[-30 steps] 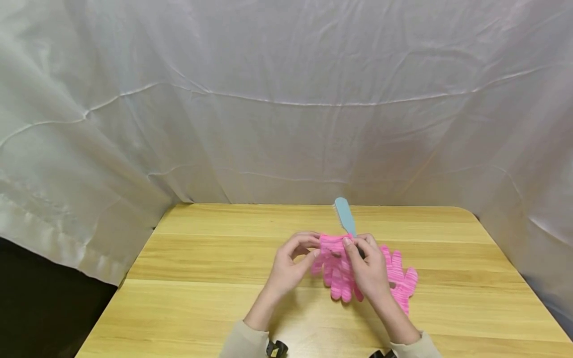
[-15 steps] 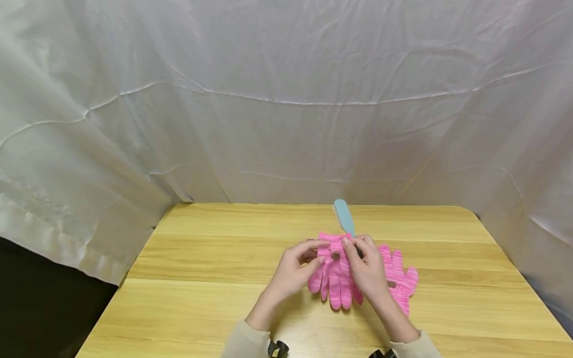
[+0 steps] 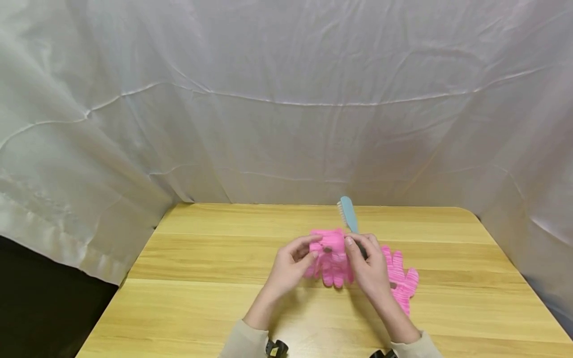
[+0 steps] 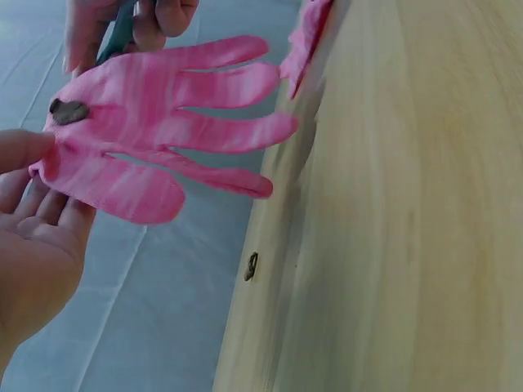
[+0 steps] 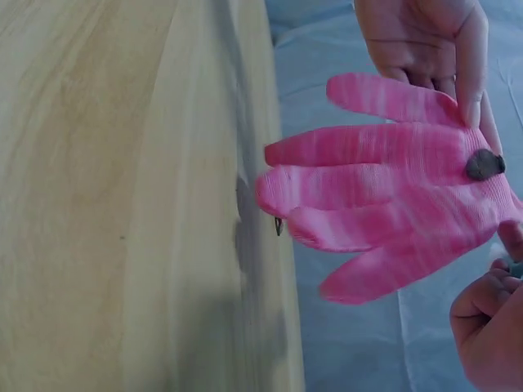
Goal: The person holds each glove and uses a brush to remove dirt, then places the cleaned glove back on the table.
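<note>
Compared with half a second ago, the pink glove (image 3: 330, 261) you are holding is sitting slightly farther left, and its fingers are reaching less far toward you. The blue brush (image 3: 349, 215) is showing more of its bristles, while the second pink glove (image 3: 405, 284) is lying in the same place on the bench (image 3: 201, 278). The held glove is hanging between your two hands, above the bench, with its cuff away from you and its fingers spreading; a dark spot (image 3: 328, 250) is showing near the cuff. Your left grip (image 3: 288, 266) is closing thumb and fingers on one side of the cuff. Your right grip (image 3: 370, 266) is pinching the other side while also holding the brush's handle, its head pointing toward the far edge.
</note>
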The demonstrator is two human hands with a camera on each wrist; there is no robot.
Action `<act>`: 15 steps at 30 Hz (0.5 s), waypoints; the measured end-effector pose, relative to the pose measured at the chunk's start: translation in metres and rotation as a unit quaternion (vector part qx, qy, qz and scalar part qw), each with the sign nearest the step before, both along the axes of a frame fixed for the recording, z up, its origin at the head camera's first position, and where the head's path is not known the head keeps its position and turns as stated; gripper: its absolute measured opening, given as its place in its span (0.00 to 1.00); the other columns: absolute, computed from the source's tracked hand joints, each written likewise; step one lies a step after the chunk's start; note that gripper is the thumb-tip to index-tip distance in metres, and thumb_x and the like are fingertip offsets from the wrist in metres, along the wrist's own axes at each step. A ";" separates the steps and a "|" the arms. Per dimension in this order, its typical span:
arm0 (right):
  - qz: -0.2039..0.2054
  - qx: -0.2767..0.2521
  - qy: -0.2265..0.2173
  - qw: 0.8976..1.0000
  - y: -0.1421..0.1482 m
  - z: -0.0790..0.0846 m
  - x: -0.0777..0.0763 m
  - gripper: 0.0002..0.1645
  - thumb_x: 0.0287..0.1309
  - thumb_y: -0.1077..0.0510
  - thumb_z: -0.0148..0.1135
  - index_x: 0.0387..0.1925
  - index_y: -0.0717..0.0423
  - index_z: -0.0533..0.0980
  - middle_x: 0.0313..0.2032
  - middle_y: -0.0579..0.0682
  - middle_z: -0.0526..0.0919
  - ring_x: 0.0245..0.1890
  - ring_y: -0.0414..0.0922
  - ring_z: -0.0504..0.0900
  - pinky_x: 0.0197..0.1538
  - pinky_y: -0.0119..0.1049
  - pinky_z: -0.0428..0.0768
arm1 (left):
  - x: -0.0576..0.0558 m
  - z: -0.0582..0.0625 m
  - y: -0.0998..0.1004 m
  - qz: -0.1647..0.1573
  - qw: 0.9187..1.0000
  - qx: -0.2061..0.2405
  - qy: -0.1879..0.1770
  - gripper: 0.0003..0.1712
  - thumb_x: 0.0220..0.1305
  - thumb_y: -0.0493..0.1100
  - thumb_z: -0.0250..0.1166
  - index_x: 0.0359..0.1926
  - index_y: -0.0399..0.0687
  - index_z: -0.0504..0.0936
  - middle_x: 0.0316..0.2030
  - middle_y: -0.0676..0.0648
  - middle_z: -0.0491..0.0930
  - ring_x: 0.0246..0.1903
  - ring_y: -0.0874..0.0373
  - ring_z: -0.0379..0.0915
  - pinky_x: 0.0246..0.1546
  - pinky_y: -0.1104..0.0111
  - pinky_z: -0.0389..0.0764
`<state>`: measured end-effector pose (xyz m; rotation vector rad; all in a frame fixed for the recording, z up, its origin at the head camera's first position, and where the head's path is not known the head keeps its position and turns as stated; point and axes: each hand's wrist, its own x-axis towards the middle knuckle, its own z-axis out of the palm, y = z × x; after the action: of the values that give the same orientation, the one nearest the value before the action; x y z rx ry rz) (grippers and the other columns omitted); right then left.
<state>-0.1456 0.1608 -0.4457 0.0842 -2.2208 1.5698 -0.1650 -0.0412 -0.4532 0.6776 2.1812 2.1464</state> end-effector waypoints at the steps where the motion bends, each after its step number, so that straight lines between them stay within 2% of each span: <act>1: 0.002 0.001 0.011 1.000 0.000 0.000 0.000 0.13 0.75 0.59 0.58 0.53 0.54 0.85 0.38 0.50 0.76 0.35 0.41 0.71 0.35 0.28 0.75 | -0.001 0.001 -0.001 0.005 1.000 0.015 -0.005 0.22 0.71 0.31 0.63 0.64 0.39 0.80 0.60 0.38 0.82 0.55 0.46 0.82 0.53 0.68 0.86; 4: 0.008 0.011 0.047 0.999 0.001 0.000 0.001 0.17 0.76 0.62 0.55 0.58 0.51 0.84 0.37 0.49 0.75 0.30 0.40 0.68 0.29 0.29 0.72 | -0.003 0.002 -0.003 0.039 0.998 0.051 -0.025 0.23 0.70 0.30 0.63 0.65 0.38 0.79 0.65 0.37 0.78 0.53 0.48 0.84 0.45 0.73 0.87; 7: 0.016 0.027 0.087 0.996 0.001 -0.001 0.000 0.21 0.75 0.67 0.54 0.61 0.51 0.82 0.36 0.49 0.76 0.27 0.38 0.67 0.25 0.27 0.71 | -0.005 0.004 -0.006 0.085 0.992 0.076 -0.048 0.24 0.70 0.30 0.62 0.65 0.38 0.78 0.67 0.36 0.75 0.44 0.56 0.85 0.34 0.77 0.85; 9: 0.025 0.036 0.118 0.992 -0.001 -0.001 0.000 0.22 0.72 0.71 0.55 0.61 0.53 0.82 0.37 0.50 0.77 0.27 0.37 0.68 0.24 0.27 0.72 | -0.007 0.005 -0.007 0.115 0.987 0.088 -0.065 0.24 0.70 0.29 0.62 0.65 0.38 0.78 0.68 0.36 0.75 0.39 0.61 0.84 0.32 0.78 0.84; 12: 0.041 0.049 0.157 0.986 -0.003 -0.003 -0.002 0.22 0.70 0.74 0.56 0.59 0.56 0.81 0.38 0.53 0.80 0.26 0.35 0.71 0.23 0.25 0.73 | -0.010 0.005 -0.008 0.146 0.981 0.098 -0.087 0.24 0.70 0.29 0.62 0.65 0.39 0.78 0.68 0.37 0.75 0.38 0.62 0.83 0.38 0.77 0.85; 15: 0.055 0.058 0.174 0.982 -0.007 -0.006 -0.002 0.24 0.68 0.74 0.59 0.61 0.56 0.80 0.41 0.54 0.82 0.26 0.34 0.74 0.23 0.25 0.76 | -0.011 0.005 -0.009 0.165 0.975 0.104 -0.109 0.24 0.69 0.29 0.61 0.65 0.40 0.79 0.70 0.39 0.74 0.46 0.58 0.83 0.46 0.75 0.85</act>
<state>-0.1475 0.1541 -0.4521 0.4860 -2.0553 1.3563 -0.1756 -0.0500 -0.4485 0.0700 2.0935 2.4909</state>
